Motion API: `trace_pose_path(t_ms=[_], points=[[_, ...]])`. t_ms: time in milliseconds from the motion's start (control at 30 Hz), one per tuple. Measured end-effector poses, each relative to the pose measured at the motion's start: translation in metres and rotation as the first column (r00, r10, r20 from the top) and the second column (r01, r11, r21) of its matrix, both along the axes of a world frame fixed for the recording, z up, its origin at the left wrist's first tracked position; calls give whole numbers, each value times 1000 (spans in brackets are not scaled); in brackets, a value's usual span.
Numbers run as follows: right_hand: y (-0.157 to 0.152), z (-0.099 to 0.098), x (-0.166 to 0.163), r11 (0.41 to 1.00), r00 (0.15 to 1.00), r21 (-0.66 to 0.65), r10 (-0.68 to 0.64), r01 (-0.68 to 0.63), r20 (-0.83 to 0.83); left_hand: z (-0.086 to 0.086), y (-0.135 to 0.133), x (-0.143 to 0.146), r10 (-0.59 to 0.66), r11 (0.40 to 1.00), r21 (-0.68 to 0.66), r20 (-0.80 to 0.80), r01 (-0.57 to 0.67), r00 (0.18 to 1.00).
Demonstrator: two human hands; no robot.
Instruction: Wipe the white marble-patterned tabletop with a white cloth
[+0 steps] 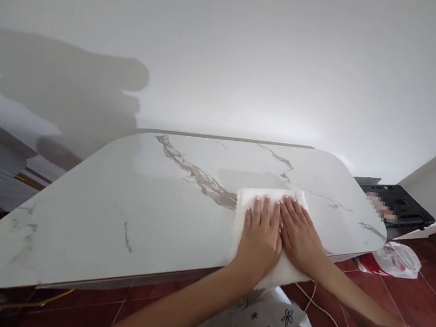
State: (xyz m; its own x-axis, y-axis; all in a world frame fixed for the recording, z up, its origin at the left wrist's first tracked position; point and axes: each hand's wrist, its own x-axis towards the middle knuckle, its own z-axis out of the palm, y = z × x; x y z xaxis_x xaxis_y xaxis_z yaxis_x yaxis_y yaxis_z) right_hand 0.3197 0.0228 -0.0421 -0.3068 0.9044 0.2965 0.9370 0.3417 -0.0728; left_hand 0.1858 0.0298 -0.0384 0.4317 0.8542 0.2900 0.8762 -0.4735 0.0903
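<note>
1. The left hand (260, 236) is lying flat, fingers spread narrow, pressing the white cloth (245, 204) at 4 o'clock on the marble table (118, 210)
2. The right hand (300, 233) is pressing flat just beside it, gripping nothing
3. Judging by this, keeping both palms down evenly is stopping the cloth bunching, especially where it is overhanging the near edge

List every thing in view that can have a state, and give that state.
White fluffy cloth: spread flat on the table, near edge overhanging.
Left hand: open, palm down on cloth.
Right hand: open, palm down on cloth.
White marble-patterned table: bare apart from cloth.
White plastic bag: crumpled on floor.
</note>
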Motion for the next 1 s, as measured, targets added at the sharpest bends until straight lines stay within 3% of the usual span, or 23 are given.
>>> trace_pose_path(t_ms=[200, 333, 467, 700, 867, 1000], points=[[-7, 3, 24, 998, 999, -38, 41, -43, -33, -1, -14, 26, 70, 998, -12, 83, -69, 994], [-7, 6, 50, 996, 997, -62, 53, -57, -59, -1, -14, 47, 40, 999, -31, 132, -36, 990], [-7, 4, 53, 999, 999, -49, 12, -14, -53, -4, -12, 48, 0, 1000, -26, 163, 5, 987], [8, 4, 51, 995, 998, -68, 70, -69, 5, -2, -3, 46, 16, 997, -72, 146, -5, 989], [34, 3, 58, 994, 997, -84, 73, -72, 16, 3, 21, 55, 47, 993, -115, 93, -36, 995], [80, -4, 64, 996, 997, -34, 82, -82, 2, 8, 67, 59, 18, 989, -149, 32, -13, 999]])
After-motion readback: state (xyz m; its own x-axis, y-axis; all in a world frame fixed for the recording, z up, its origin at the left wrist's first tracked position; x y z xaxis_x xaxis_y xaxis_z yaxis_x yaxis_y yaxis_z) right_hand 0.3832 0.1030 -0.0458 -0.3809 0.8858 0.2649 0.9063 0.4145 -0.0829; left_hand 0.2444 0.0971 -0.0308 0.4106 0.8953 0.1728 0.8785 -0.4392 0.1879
